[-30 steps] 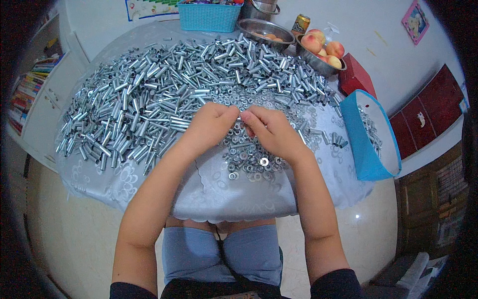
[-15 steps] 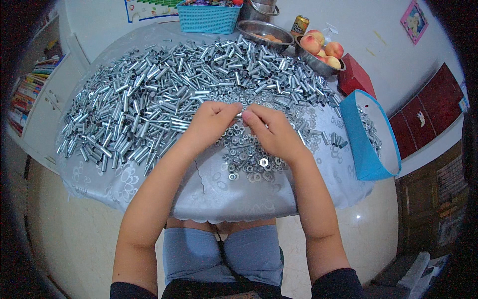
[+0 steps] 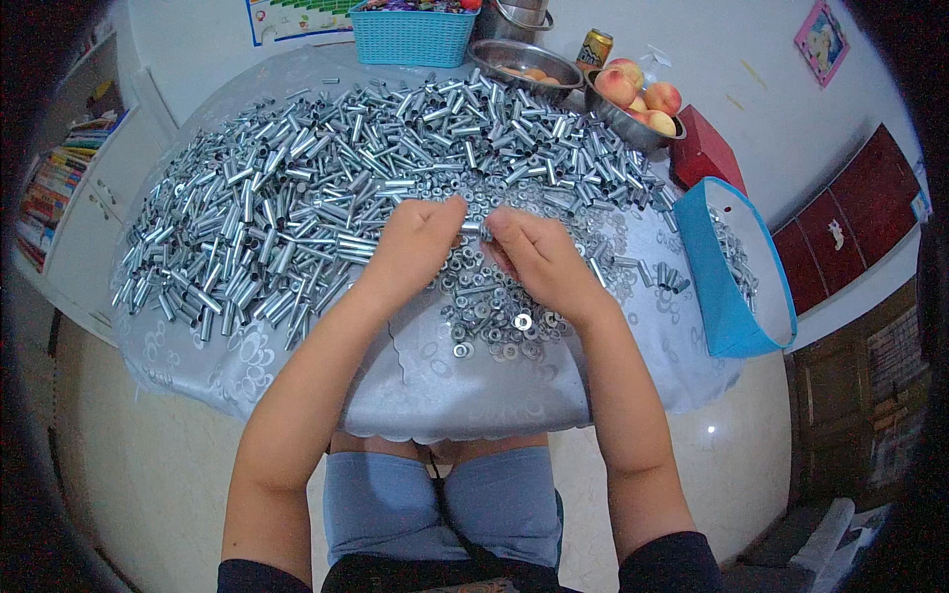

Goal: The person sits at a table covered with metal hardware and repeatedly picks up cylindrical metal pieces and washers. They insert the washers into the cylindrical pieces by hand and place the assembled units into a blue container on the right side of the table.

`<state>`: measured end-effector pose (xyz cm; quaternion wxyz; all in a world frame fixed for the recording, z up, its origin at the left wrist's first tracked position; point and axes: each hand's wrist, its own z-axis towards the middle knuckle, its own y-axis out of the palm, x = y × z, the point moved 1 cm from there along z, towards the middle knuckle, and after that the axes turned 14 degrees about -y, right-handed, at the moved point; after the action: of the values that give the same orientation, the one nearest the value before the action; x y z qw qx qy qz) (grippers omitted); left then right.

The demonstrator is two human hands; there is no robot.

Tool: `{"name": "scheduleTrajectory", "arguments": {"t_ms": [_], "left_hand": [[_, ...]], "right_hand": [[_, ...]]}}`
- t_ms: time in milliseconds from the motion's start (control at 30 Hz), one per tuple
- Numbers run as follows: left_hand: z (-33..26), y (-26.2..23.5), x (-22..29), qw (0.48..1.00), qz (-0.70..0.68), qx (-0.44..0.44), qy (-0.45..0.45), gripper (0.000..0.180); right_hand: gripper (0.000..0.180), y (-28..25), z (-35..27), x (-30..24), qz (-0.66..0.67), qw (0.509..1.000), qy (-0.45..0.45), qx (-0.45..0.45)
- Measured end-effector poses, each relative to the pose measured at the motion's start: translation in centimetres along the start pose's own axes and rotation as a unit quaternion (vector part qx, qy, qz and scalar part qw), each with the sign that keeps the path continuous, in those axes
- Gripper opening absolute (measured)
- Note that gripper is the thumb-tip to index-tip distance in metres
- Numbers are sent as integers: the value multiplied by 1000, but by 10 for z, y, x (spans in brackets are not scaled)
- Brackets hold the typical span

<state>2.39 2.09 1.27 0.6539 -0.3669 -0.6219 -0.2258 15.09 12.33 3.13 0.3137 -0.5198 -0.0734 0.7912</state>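
A short silvery metal tube (image 3: 473,227) bridges the small gap between my hands, above the pile. My left hand (image 3: 420,240) is closed on its left end, thumb uppermost. Close to the tube's right end, my right hand (image 3: 542,259) has its fingers curled in; what they pinch is hidden. Beneath and in front of the hands lies a heap of metal washers and nuts (image 3: 484,306). Behind and to the left spreads a large pile of similar metal tubes (image 3: 287,198).
A blue fabric bin (image 3: 727,287) with metal pieces inside stands at the right. Along the back are a turquoise basket (image 3: 413,40), a steel bowl (image 3: 529,87), a bowl of peaches (image 3: 633,124), a can (image 3: 595,47) and a red box (image 3: 707,148). A patterned silvery cloth (image 3: 445,400) covers the table.
My hands have drawn slightly apart, the left thumb shifting left. More of the metal tube shows between them. The piles have stayed the same.
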Motion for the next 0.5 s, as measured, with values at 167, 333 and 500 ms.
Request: {"name": "scheduleTrajectory", "arguments": {"t_ms": [167, 333, 500], "left_hand": [[-4, -2, 7, 1000, -14, -12, -9, 44], [-3, -3, 5, 1000, -20, -21, -9, 43], [0, 0, -1, 999, -16, -41, 21, 43]], "right_hand": [[27, 0, 0, -5, -33, 999, -19, -12], [27, 4, 1, -7, -94, 994, -48, 6], [27, 2, 0, -5, -27, 998, -46, 19]]}}
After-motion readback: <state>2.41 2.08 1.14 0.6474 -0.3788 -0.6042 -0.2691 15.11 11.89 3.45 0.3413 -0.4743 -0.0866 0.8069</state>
